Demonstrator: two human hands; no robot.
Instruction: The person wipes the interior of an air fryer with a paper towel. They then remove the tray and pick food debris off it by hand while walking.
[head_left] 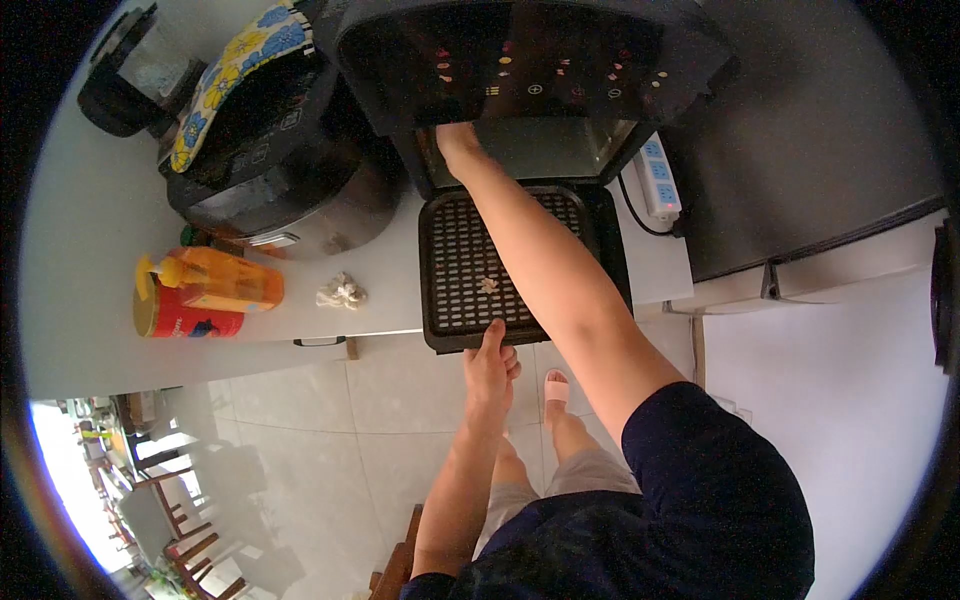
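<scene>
A black perforated tray [452,262] projects from the front of a black air fryer oven [540,50], over what looks like its lowered door [612,235]. My left hand [488,375] grips the tray's front edge, thumb on top and fingers curled underneath. A small crumpled pale scrap [488,286] lies on the tray. Crossing above the tray, my right arm reaches into the oven's opening. My right hand [457,142] is inside near the left wall, its fingers hidden by the oven's top.
Left of the oven stands a dark rounded cooker [290,190] with a floral cloth [235,70] on it. An orange pump bottle [230,280], a red can [195,322] and a crumpled tissue [342,291] are on the white counter. A power strip [657,180] lies to the right.
</scene>
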